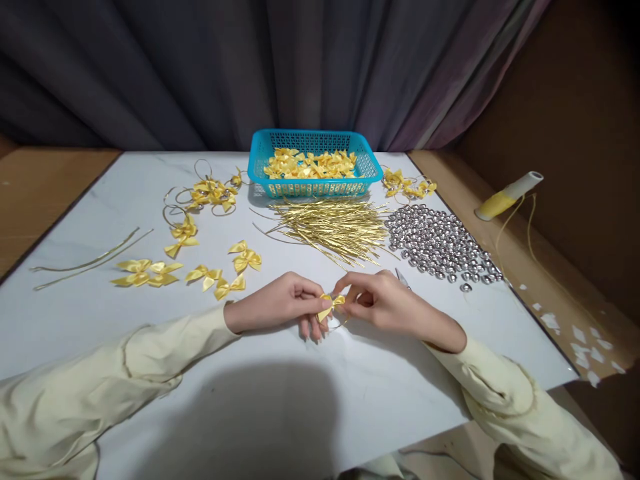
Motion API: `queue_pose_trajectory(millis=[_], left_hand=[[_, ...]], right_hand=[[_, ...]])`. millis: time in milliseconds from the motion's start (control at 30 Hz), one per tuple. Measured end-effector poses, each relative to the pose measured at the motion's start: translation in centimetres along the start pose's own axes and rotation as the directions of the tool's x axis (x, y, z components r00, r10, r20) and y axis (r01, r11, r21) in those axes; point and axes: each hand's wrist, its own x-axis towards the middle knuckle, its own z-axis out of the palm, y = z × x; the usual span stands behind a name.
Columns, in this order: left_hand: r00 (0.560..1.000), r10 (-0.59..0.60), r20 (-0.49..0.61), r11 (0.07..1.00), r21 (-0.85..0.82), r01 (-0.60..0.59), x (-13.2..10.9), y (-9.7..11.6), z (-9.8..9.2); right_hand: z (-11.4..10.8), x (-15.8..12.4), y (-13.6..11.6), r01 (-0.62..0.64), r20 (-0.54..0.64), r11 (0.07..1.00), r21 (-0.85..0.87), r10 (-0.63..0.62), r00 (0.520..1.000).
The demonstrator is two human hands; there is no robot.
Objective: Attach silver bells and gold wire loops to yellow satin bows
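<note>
My left hand (290,303) is closed, its thumb pressing a small yellow satin ribbon bow (327,309) against the fingers. From the other side, the thumb and forefinger of my right hand (387,300) pinch at the bow's right loop. A thin gold tie (342,325) curves below the bow towards my right fingertips; its ends are hidden. To the left of my hands lie several loose yellow bows (230,287). Just beyond my right hand the tip of a pointed metal tool (401,277) shows, the rest covered by the hand.
A blue basket (255,167) of yellow bows stands at the back. Before it lie a pile of gold ties (335,227) and many silver bells or beads (440,243). Bows with looped ties (213,193) sit at left. A thread cone (507,197) and white scraps (583,347) are at right.
</note>
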Motion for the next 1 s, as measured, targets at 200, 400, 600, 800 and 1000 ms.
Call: queue_pose_trajectory(millis=[200,400,600,800,1000], left_hand=[[1.0,0.015,0.009,0.998,-0.053,-0.014,0.0,0.3,-0.2],[1.0,0.014,0.009,0.996,-0.083,-0.013,0.1,0.0,-0.3],[1.0,0.017,-0.009,0.995,-0.102,-0.018,0.3,0.0,-0.3],[0.998,0.018,-0.065,0.991,-0.13,-0.026,0.1,-0.1,-0.2],[0.993,0.014,-0.113,0.99,-0.135,-0.029,0.1,0.1,-0.2]], right_hand=[[-0.1,-0.2,-0.3,0.077,0.0,0.995,-0.066,-0.078,0.997],[-0.1,-0.2,-0.3,0.116,-0.032,0.987,-0.115,-0.121,0.992],[-0.3,-0.1,-0.2,0.086,-0.079,0.994,-0.068,-0.091,0.993],[-3.5,-1.2,-0.5,-0.024,-0.166,0.993,-0.119,0.004,0.986],[-5.1,-1.8,0.2,0.048,-0.157,0.959,-0.28,-0.096,0.983]])
